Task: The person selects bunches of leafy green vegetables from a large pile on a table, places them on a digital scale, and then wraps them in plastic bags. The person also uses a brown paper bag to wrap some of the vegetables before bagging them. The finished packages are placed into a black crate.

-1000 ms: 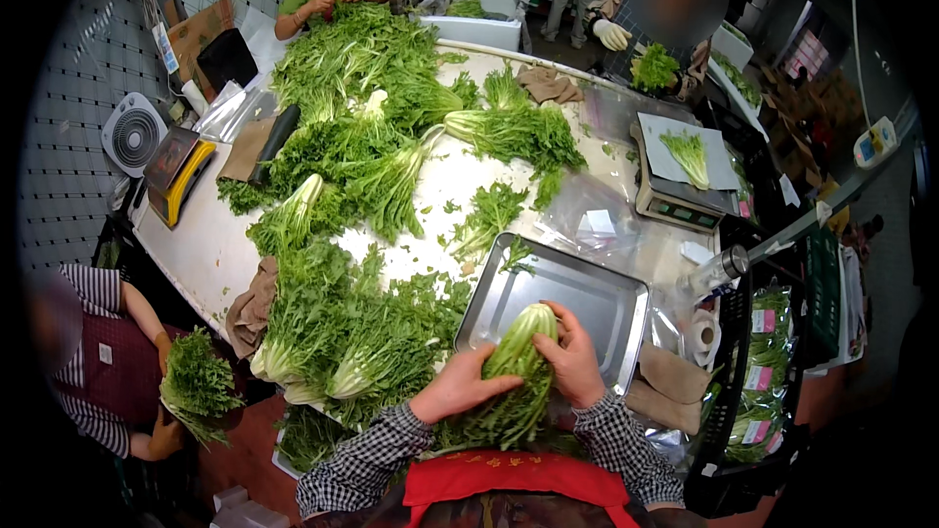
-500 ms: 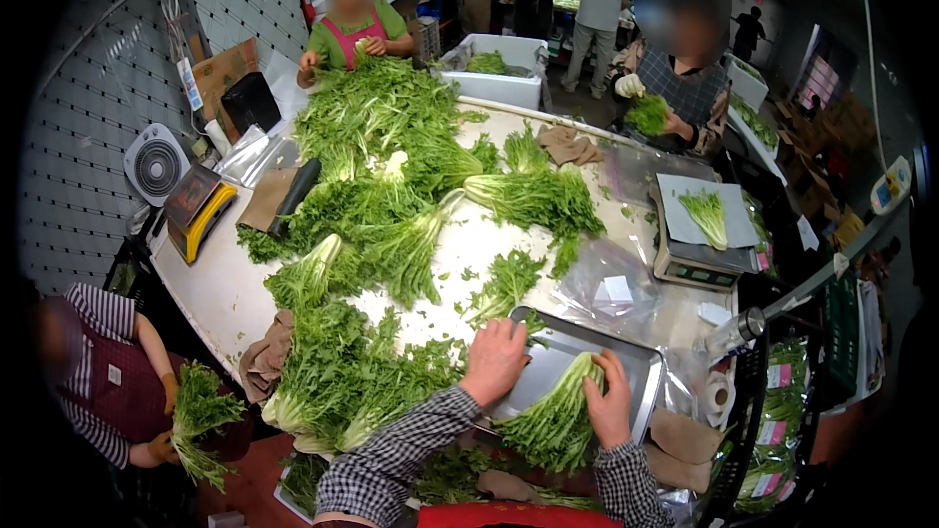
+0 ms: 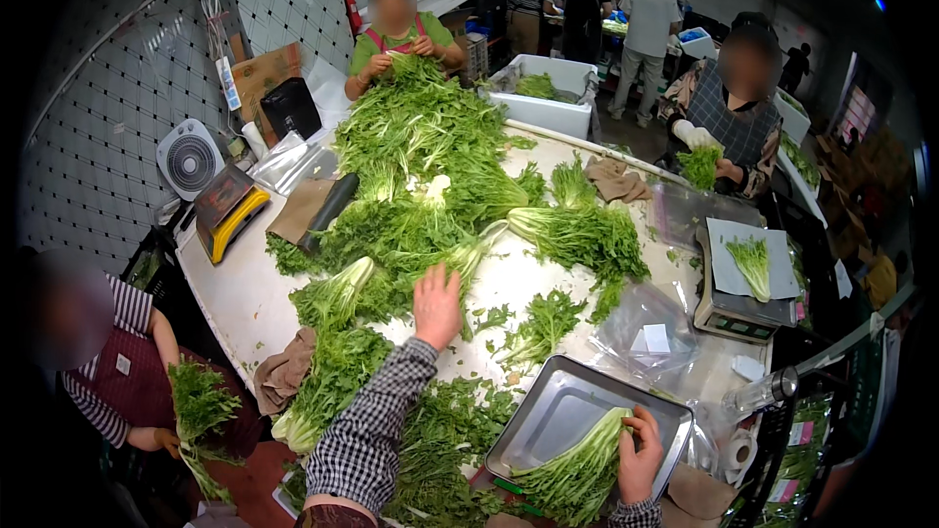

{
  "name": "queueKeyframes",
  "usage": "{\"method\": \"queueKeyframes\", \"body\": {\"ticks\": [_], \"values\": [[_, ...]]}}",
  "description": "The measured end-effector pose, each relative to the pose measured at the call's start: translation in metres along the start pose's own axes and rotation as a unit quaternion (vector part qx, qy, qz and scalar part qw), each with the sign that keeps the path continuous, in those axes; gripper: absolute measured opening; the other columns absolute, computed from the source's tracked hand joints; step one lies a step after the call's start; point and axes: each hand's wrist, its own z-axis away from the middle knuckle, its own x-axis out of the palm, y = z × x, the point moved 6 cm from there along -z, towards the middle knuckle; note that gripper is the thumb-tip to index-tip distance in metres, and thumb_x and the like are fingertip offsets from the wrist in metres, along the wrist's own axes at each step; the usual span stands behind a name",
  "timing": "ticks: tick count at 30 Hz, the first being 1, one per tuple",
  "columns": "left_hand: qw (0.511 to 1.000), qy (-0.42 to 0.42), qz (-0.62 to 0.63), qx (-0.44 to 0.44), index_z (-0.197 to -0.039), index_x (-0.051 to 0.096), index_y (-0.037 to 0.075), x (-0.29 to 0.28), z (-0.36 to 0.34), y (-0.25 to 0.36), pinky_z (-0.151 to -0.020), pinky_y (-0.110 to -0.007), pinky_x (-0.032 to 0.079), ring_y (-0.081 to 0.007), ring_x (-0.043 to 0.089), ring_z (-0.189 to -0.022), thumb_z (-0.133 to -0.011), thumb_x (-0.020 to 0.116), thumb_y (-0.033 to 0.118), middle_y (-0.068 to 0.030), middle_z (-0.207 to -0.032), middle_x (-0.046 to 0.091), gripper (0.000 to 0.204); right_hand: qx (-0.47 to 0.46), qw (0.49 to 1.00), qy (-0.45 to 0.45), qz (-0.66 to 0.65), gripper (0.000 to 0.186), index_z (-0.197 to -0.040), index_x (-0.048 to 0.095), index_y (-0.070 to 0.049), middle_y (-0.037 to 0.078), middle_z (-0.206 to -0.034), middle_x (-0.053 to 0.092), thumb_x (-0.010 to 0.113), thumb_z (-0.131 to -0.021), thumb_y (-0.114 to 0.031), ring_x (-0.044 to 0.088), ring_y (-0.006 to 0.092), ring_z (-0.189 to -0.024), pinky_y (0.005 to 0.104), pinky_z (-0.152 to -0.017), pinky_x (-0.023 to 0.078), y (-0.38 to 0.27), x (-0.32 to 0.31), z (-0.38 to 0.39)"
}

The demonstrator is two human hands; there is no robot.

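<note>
My left hand (image 3: 437, 307) reaches over the table with its fingers spread, nothing in it. Just beyond its fingertips lies a head of curly endive (image 3: 468, 256) with its pale stem end pointing up to the right. My right hand (image 3: 641, 456) is closed about the pale stem end of another bunch of curly endive (image 3: 572, 469). That bunch lies slanted across a grey metal tray (image 3: 560, 383), its leafy end hanging over the near rim. Loose green leaves (image 3: 553, 323) rest on the white table between the tray and the big heap (image 3: 416, 132).
A scale with a bunch (image 3: 749, 269) stands at the right, near plastic bags (image 3: 641, 323) and a glass jar (image 3: 763, 393). At the left are a yellow scale (image 3: 238, 225) and a brown cloth (image 3: 286, 370). Co-workers handle greens around the table.
My left hand has left the tray and moved up and left over the table. The right hand stays at the bunch's stem end. The whole view has shifted.
</note>
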Motion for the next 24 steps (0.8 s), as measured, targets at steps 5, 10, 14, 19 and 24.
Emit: {"method": "queueKeyframes", "body": {"ticks": [5, 10, 14, 19, 24], "values": [[0.990, -0.043, 0.010, -0.137, -0.148, 0.031, 0.001, 0.023, -0.028, -0.045, -0.092, -0.046, 0.047, -0.0385, 0.055, -0.112, -0.075, 0.082, 0.021, -0.0279, -0.142, 0.041, 0.092, 0.004, 1.000, -0.001, -0.022, 0.020, -0.107, 0.064, 0.004, 0.019, -0.135, 0.052, 0.057, -0.090, -0.003, 0.057, 0.0253, -0.117, 0.0333, -0.096, 0.046, 0.004, -0.003, -0.002], [0.957, -0.081, 0.153, -0.235, -0.120, 0.056, -0.004, 0.045, -0.010, -0.060, -0.085, -0.047, 0.051, -0.0375, 0.062, -0.103, -0.075, 0.080, 0.024, -0.0215, -0.114, 0.061, 0.059, 0.013, 0.999, 0.010, -0.037, 0.020, -0.107, 0.064, 0.004, 0.019, -0.135, 0.052, 0.057, -0.089, -0.003, 0.056, 0.0260, -0.118, 0.0335, -0.097, 0.045, 0.003, -0.007, 0.000], [0.937, 0.036, 0.299, -0.180, -0.112, 0.063, -0.006, 0.034, 0.035, -0.071, -0.086, -0.044, 0.050, -0.0335, 0.064, -0.102, -0.071, 0.080, 0.024, -0.0214, -0.108, 0.066, 0.054, -0.073, 0.994, 0.030, 0.082, 0.023, -0.107, 0.063, 0.006, 0.021, -0.134, 0.054, 0.058, -0.086, -0.003, 0.057, 0.0309, -0.119, 0.0346, -0.098, 0.045, -0.030, -0.009, 0.005], [0.883, 0.009, 0.465, -0.069, -0.115, 0.063, -0.004, -0.057, 0.089, -0.045, -0.088, -0.033, 0.047, -0.0246, 0.059, -0.097, -0.074, 0.076, 0.008, -0.0124, -0.102, 0.059, 0.045, -0.152, 0.984, -0.019, 0.089, 0.035, -0.114, 0.061, 0.004, 0.025, -0.135, 0.054, 0.065, -0.081, -0.005, 0.055, 0.0402, -0.120, 0.0430, -0.103, 0.043, -0.077, 0.002, 0.003], [0.889, -0.055, 0.447, 0.085, -0.116, 0.064, -0.001, -0.142, 0.128, -0.031, -0.079, -0.034, 0.047, -0.0218, 0.057, -0.089, -0.073, 0.075, 0.003, -0.0080, -0.091, 0.054, 0.045, -0.364, 0.915, -0.139, 0.110, 0.076, -0.141, 0.045, -0.003, 0.028, -0.144, 0.043, 0.080, -0.074, -0.012, 0.047, 0.0431, -0.130, 0.0454, -0.106, 0.042, -0.159, 0.053, 0.011]]}}
